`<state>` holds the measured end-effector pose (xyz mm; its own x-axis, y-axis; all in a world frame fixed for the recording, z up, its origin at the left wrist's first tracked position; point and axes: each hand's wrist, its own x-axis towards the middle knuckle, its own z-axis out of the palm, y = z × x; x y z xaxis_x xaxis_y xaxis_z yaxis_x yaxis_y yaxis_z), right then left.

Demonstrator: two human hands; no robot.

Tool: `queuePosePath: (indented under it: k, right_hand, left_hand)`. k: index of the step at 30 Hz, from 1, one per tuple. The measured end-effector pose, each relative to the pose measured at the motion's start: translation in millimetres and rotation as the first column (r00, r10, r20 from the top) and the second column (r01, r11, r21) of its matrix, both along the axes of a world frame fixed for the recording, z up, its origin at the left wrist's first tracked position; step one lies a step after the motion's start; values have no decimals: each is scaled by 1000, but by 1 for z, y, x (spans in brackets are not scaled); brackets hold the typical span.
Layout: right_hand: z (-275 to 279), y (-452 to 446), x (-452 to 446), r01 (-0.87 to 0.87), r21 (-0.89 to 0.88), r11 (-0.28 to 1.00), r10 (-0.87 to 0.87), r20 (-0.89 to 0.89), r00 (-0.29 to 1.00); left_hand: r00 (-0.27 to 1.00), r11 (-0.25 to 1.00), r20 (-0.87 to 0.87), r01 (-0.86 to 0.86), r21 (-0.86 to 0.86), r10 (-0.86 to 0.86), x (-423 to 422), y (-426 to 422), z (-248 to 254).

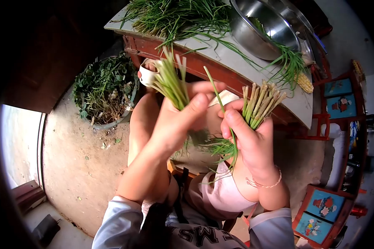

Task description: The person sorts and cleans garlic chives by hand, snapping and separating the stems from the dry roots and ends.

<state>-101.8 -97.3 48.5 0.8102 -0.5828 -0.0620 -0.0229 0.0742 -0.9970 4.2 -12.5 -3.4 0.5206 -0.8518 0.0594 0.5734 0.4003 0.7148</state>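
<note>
The table [293, 101] stands beyond my hands, its smooth white top edged by worn red wood. On it, ahead of my left hand, sprawls a loose pile of greens [174, 18], narrow, grassy and tangled. Ahead of my right hand sits a round basin [247, 33] of shiny metal, more of the thin leaves spilling near its rim. Out to the left of my left hand, on the floor, is a round tub [112, 123], heaped with crinkled dark leaves and dry, strawy scraps.

My left hand [178, 118] is wrapped around a bunch of pale green stems [170, 83] — slim, slightly blurred — which fan upward out of the grip. My right hand [249, 135] is closed on a stubby bundle [259, 106]; its ends are brownish, dry and uneven above the fist, and soft leaf tips trail below. Past that hand, near the table's edge, lies a knobbly yellow corn cob [304, 83].

Between my 2 hands rises 1 long stem [215, 85], smooth and green, pinched at my right thumb — I can't tell whether my left fingers touch it. A thin beaded bracelet [266, 184] circles my right wrist.
</note>
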Motion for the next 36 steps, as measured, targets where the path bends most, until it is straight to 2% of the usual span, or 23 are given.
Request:
queuePosePath:
  k: [2, 3, 4, 6, 10, 11, 14, 15, 16, 18, 19, 22, 26, 29, 30, 32, 34, 36]
  right_hand:
    - [-2, 1, 1, -12, -3, 1000, 12, 30, 999]
    - [-10, 0, 3, -33, 4, 999, 32, 123, 992]
    - [-10, 0, 4, -27, 6, 1000, 26, 124, 992]
    - [-10, 0, 5, -59, -23, 998, 61, 97, 993]
    - [-1, -1, 4, -46, 38, 998, 46, 0, 999]
    - [0, -2, 4, -51, 56, 997, 53, -26, 998]
    - [2, -12, -1, -63, 40, 997, 67, -111, 992]
    - [2, -13, -2, -30, 46, 998, 35, -115, 993]
    - [2, -15, -3, 1, 50, 999, 5, -121, 993]
    - [2, -20, -7, 12, 15, 1000, -10, -117, 993]
    - [3, -21, -8, 44, 6, 999, -43, -135, 990]
    - [4, -28, -13, 79, -10, 997, -79, -152, 985]
    - [3, -38, -16, 206, -30, 978, -208, -118, 971]
    - [2, -46, -19, 221, -25, 975, -223, -83, 971]
    - [2, -47, -20, 203, 53, 978, -201, -52, 978]
    - [1, -50, -24, 120, 189, 975, -125, 15, 992]
    - [-2, -47, -22, 0, 348, 937, -48, 128, 991]
    - [-4, -39, -19, -119, 464, 878, 34, 187, 982]
  left_hand:
    - [994, 995, -86, 59, -84, -66, -13, -7, 5]
    - [991, 993, -70, 114, -31, -116, -13, -4, 3]
    - [990, 992, -69, 120, -29, -121, -14, -4, 2]
    - [992, 994, -61, 109, -19, -110, -15, -5, 1]
    - [1000, 1000, -19, 6, -8, -6, -11, -8, 2]
    - [992, 999, -117, -36, 13, 37, -9, -8, -5]
    - [930, 966, -367, -116, -231, 24, 6, -14, -9]
    - [922, 947, -387, -90, -307, -37, 14, -12, -14]
    - [905, 942, -425, -142, -306, -1, 18, -11, -14]
    - [855, 918, -517, -171, -358, -42, 25, -6, -15]
    - [862, 896, -499, -151, -417, -87, 30, -4, -18]
    - [767, 868, -620, -187, -460, -163, 39, -1, -21]
    - [768, 830, -616, -220, -513, -177, 42, 2, -19]
    - [760, 802, -634, -289, -523, -140, 46, 4, -20]
    - [755, 821, -650, -321, -473, -79, 43, 2, -12]
    - [832, 802, -536, -219, -555, -143, 48, 4, -21]
    - [836, 868, -548, -295, -400, 31, 35, 6, -7]
    - [947, 931, -311, -183, -315, 81, 33, 8, -8]
